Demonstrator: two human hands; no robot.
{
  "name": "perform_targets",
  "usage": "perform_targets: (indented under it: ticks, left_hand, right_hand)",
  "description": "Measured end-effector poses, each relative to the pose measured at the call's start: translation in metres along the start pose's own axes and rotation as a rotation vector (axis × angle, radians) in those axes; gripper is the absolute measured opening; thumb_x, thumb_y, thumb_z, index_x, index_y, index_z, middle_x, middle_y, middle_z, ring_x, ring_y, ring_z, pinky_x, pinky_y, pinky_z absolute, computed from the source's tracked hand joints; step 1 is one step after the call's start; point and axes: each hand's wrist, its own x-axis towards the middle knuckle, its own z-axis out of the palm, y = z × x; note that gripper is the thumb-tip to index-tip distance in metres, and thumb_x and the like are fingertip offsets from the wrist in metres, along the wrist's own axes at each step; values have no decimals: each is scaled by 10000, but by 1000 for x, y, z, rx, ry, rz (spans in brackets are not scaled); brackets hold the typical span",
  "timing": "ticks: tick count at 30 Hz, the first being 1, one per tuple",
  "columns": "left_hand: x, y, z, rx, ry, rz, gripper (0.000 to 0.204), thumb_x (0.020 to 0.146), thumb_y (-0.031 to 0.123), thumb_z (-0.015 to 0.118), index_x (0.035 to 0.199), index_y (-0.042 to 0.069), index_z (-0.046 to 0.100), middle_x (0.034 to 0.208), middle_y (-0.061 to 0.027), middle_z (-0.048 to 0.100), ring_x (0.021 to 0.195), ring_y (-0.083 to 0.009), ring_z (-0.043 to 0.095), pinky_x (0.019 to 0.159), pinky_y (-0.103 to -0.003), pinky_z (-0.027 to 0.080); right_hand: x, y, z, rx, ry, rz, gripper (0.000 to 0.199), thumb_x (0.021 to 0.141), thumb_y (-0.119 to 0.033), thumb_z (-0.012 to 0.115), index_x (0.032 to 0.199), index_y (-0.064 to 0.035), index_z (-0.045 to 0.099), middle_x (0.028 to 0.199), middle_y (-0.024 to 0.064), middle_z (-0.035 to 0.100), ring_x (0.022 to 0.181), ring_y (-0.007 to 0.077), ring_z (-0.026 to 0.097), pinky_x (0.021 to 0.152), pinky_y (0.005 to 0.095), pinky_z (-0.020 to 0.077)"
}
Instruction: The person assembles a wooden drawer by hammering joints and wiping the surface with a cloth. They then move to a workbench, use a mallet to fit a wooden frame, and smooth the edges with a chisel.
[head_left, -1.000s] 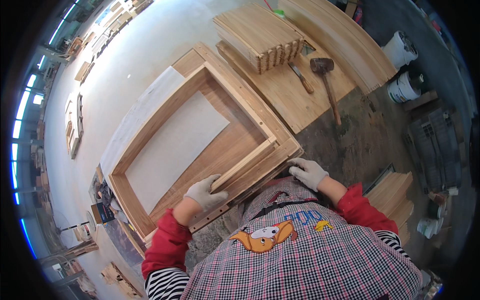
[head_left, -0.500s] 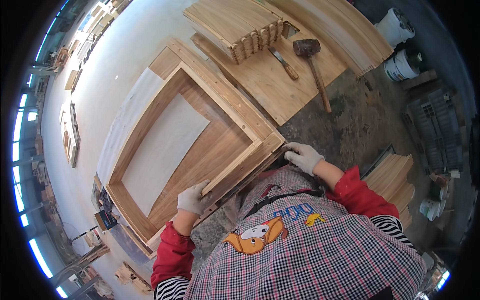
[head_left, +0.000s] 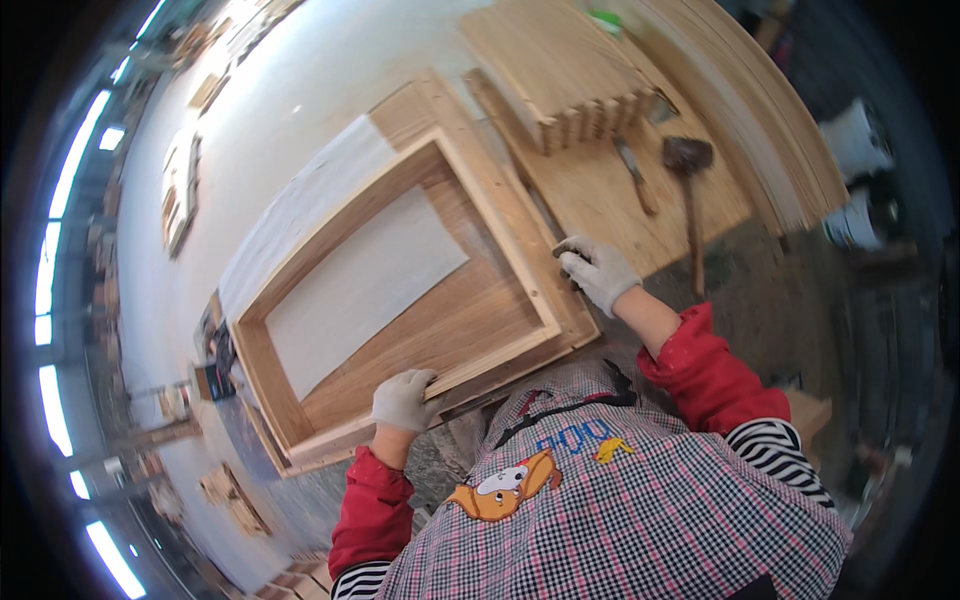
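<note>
A rectangular wooden frame (head_left: 400,190) lies on a wooden base board with a pale sheet (head_left: 360,290) inside it. My gloved left hand (head_left: 402,400) grips the frame's near rail, fingers curled over its edge. On the right side rail my gloved right hand (head_left: 596,272) clasps the frame close to its near corner. Both hands wear light grey gloves, and red sleeves show at the wrists.
Beyond the frame sits a wooden board (head_left: 610,190) holding a stack of slotted wood pieces (head_left: 560,75), a chisel (head_left: 634,175) and a mallet (head_left: 688,190). White buckets (head_left: 850,215) stand at the right. Long planks (head_left: 760,110) lie along the far right edge.
My right hand has moved from the frame's near corner up onto its right side rail. My left hand stays gripping the near rail. The view has tilted.
</note>
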Motion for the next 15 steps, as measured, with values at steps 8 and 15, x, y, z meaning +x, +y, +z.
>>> perform_targets:
  ticks: [8,15]
  left_hand:
    - [-12,-6,-4,3,7,-77,364,651,258,738,974,129,627,870,-79,646,834,-284,639,717,-397,517]
    - [-29,-5,8,-12,16,-173,343,673,304,724,927,109,600,846,-103,648,809,-304,646,721,-407,517]
  right_hand:
    - [88,-44,38,-294,52,-267,592,876,-399,608,1331,-58,441,1174,211,600,1059,312,606,903,383,467]
    - [148,-20,73,-175,-3,58,823,776,-273,727,1444,-60,296,1157,139,592,980,264,580,869,356,462]
